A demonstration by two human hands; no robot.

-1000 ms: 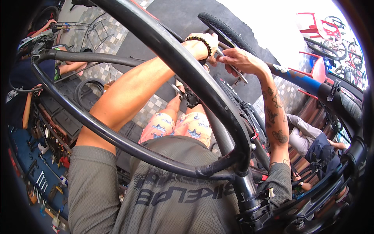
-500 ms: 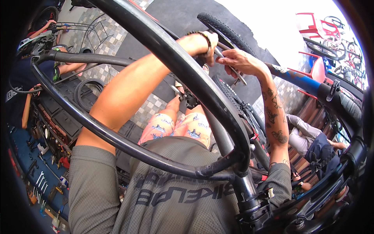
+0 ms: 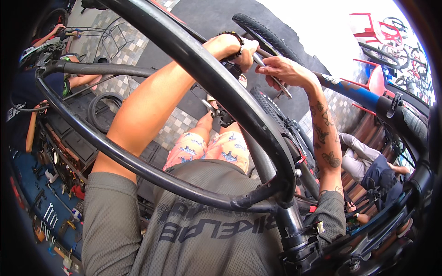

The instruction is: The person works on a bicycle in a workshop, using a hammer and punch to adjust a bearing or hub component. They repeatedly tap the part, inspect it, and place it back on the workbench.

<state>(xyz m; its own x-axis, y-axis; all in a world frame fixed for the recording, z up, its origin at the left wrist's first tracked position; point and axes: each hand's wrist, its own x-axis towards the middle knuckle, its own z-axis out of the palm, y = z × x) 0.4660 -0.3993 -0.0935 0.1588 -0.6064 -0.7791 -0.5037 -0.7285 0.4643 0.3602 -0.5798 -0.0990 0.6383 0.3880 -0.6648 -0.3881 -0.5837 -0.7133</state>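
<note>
My right hand [image 3: 286, 72] grips a slim silver metal bar [image 3: 287, 93] slanting down-right past it; what my left hand [image 3: 247, 52] holds, I can't tell.

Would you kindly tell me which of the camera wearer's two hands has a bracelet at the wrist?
The left hand, with a dark bracelet around its wrist; the right hand shows a bare wrist and tattooed forearm.

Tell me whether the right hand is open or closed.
Closed: the right hand is curled around a slim silver metal bar, whose lower end juts out past it.
</note>
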